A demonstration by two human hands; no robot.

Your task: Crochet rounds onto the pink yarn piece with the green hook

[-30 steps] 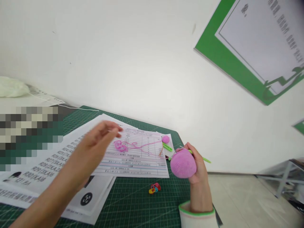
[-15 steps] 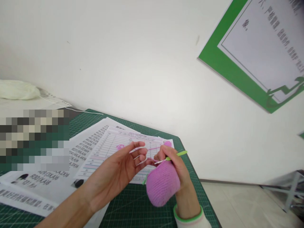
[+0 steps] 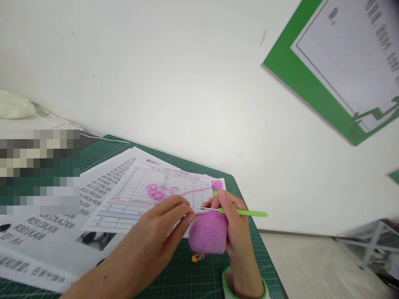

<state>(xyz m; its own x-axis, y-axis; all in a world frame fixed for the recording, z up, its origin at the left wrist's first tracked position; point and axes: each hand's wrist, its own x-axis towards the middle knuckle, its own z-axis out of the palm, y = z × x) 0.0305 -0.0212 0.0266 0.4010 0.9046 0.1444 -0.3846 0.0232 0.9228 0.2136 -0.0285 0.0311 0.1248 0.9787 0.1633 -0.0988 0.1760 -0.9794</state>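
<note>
A rounded pink crochet piece (image 3: pixel 208 231) hangs between my two hands above the green cutting mat (image 3: pixel 187 274). My right hand (image 3: pixel 232 224) is closed round a crochet hook with a green handle (image 3: pixel 246 213), its metal tip pointing left at the top of the piece. My left hand (image 3: pixel 165 228) pinches the piece's left edge with curled fingers. A strand of pink yarn (image 3: pixel 162 192) lies in loops on the printed sheet (image 3: pixel 140 199) behind the hands and runs right towards a small pink round piece (image 3: pixel 217 185).
Several printed paper sheets (image 3: pixel 40 245) cover the mat's left half. Small coloured clips (image 3: pixel 199 257) lie on the mat under the crochet piece. A white fluffy bundle (image 3: pixel 14 109) sits far left. A green-framed notice (image 3: pixel 343 62) hangs on the white wall. The table's right edge drops to the floor.
My left hand came in from over the papers to the crochet piece and closed on its edge. The right hand brought the piece and hook leftwards, and the hook now lies level.
</note>
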